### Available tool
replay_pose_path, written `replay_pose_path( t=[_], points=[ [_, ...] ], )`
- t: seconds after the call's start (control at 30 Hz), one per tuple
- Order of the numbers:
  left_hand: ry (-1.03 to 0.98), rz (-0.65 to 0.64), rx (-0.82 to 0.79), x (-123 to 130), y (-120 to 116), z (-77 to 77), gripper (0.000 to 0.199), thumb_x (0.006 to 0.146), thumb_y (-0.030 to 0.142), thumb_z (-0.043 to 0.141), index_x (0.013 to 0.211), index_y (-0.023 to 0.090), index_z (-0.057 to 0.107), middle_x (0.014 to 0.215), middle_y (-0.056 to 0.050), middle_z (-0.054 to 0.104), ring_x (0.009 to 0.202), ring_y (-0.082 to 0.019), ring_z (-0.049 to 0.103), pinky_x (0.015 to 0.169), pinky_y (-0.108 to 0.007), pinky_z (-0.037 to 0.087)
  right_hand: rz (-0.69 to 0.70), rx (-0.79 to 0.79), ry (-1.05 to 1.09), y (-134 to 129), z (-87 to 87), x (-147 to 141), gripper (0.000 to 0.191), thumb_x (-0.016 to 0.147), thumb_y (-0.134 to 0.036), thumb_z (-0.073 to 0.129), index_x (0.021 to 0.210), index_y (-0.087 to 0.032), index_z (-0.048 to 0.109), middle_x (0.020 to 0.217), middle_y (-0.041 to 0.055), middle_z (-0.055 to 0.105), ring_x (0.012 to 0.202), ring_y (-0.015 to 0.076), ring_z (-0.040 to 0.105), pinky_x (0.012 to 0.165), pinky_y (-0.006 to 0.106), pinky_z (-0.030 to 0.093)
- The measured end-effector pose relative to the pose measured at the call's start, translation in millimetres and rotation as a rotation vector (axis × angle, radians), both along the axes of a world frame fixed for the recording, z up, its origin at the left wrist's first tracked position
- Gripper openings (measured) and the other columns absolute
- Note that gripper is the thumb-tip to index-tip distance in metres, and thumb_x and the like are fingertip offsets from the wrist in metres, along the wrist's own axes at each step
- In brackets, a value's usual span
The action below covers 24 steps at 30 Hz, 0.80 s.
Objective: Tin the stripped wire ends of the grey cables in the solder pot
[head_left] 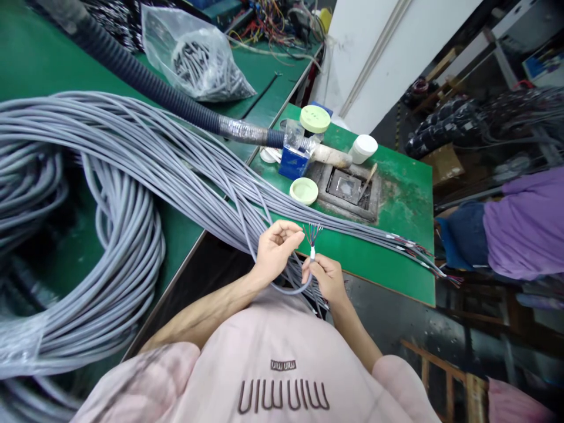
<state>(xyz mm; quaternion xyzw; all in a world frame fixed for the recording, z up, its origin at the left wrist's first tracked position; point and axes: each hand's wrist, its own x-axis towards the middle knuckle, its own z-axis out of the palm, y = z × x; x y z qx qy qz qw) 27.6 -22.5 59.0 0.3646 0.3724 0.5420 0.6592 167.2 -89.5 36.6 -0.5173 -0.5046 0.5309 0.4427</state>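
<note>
Upright in my right hand [325,276] is the end of a grey cable [299,289], its fingers closed just below a white sleeve [312,252]. Thin coloured wires [312,234] with pale tips fan out above that sleeve. Thumb and forefinger of my left hand [277,247] pinch together at the left edge of the fan, apparently on one thin wire. Behind both hands, a thick bundle of grey cables [198,182] crosses the bench, its stripped ends [423,255] lying towards the right edge.
A solder pot [348,188] with a stick in it stands beyond the bundle, near a pale green lid [304,191], a white cup [363,148] and a blue box [294,161]. A dark hose [176,97] arches over the bench. Another person in purple [524,226] is at right.
</note>
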Motion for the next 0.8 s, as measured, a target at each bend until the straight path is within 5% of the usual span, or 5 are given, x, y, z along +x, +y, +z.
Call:
replay_pose_path(
  t=[0.37,0.63,0.8],
  points=[
    [0.05,-0.176,-0.091,1,6,0.6,0.026,0.071,0.039,0.075,0.072,0.015,0.064,0.047,0.008,0.043,0.041,-0.002,0.032,0.04,-0.016,0.027,0.013,0.021,-0.032,1,2.9,-2,0.03,0.088,-0.044,0.054,0.074,-0.019,0.062,0.053,-0.0013,0.064,0.045,0.0109,0.056,0.049,0.023,0.046],
    [0.102,-0.081,-0.038,1,1,7.8,0.028,0.068,0.041,0.074,0.07,0.016,0.06,0.048,0.007,0.047,0.042,-0.004,0.04,0.043,-0.017,0.034,-0.081,0.037,0.08,10,2.1,3,0.014,0.08,-0.033,0.061,0.079,-0.02,0.064,0.055,-0.0027,0.063,0.05,0.0123,0.057,0.054,0.026,0.047],
    [0.094,-0.093,0.031,6,-4,6.3,0.031,0.068,0.043,0.074,0.069,0.017,0.057,0.048,0.007,0.05,0.043,-0.005,0.045,0.044,-0.018,0.036,-0.146,0.011,0.007,26,18.8,0,0.009,0.076,-0.028,0.065,0.076,-0.02,0.063,0.051,-0.0056,0.058,0.046,0.0098,0.052,0.05,0.023,0.042]
  ],
)
